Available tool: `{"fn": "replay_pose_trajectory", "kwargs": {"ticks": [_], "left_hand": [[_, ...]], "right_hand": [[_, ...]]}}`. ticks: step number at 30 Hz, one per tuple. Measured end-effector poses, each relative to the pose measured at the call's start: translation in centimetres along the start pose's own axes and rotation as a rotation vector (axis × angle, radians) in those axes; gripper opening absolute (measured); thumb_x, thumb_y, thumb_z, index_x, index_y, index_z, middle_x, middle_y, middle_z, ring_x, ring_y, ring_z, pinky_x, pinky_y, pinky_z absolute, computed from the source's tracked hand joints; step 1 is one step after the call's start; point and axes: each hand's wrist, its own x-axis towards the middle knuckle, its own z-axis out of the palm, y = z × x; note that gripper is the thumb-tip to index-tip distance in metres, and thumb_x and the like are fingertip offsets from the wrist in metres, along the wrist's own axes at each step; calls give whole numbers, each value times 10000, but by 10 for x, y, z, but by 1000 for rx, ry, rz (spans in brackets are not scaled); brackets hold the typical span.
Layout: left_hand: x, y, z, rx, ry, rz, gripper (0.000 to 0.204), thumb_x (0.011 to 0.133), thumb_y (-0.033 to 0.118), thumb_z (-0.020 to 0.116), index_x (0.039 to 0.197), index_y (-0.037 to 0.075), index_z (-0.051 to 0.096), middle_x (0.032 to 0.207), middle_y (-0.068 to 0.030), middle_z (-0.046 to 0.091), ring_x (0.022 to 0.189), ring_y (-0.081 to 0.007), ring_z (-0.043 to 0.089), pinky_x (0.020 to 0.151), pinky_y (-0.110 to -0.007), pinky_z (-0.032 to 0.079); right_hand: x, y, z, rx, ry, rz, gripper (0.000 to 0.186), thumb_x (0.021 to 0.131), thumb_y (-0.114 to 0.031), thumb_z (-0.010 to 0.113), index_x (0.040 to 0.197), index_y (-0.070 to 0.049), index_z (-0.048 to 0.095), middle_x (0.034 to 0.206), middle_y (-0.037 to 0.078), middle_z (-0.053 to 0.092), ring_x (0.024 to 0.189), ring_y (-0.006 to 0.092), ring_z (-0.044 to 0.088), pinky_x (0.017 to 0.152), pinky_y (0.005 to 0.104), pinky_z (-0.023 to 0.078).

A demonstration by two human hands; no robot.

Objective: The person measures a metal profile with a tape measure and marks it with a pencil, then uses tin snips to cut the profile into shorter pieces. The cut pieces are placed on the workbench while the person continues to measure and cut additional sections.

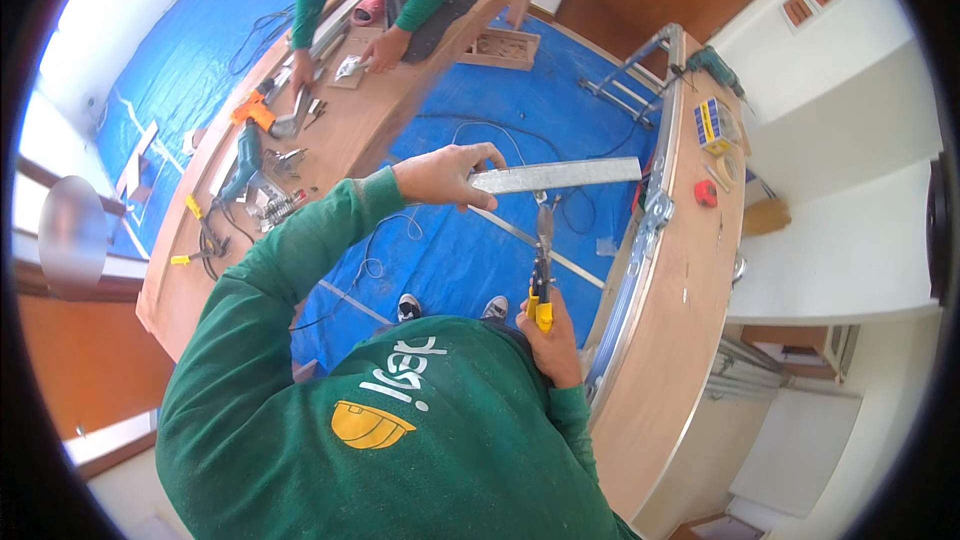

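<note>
My left hand (445,177) grips the end of a pale metal profile (560,174), held level across the middle of the view. My right hand (553,345) is closed on the yellow-handled tin snips (543,300), which point upward. The snips' jaws are just below the profile, at a small metal piece on its underside; whether they are closed on it I cannot tell.
On the left bench (180,250) lie drills (240,170), pliers and loose hardware; a co-worker's hands (385,50) work at its far part. The right bench (680,340) holds a drill, a box and a tape measure (705,194). Cables cross the blue floor sheet (440,270).
</note>
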Motion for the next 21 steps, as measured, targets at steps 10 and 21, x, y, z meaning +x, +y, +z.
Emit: {"fn": "replay_pose_trajectory", "kwargs": {"ticks": [10,21], "left_hand": [[-26,25,11,317,140,125,538,1186,473,559,1467,25,657,1116,-214,777,1035,-409,768,924,-522,585],[-39,58,42,508,357,109,527,1160,521,611,1367,46,708,1120,-187,785,971,-392,784,838,-526,616]], "right_hand": [[40,-12,-26,-213,-227,-190,735,963,-62,745,1640,24,474,1321,174,609,1223,306,647,1089,431,541],[42,-20,-30,-281,-223,-330,803,964,-55,758,1678,42,404,1382,236,584,1247,379,628,1118,461,516]]}}
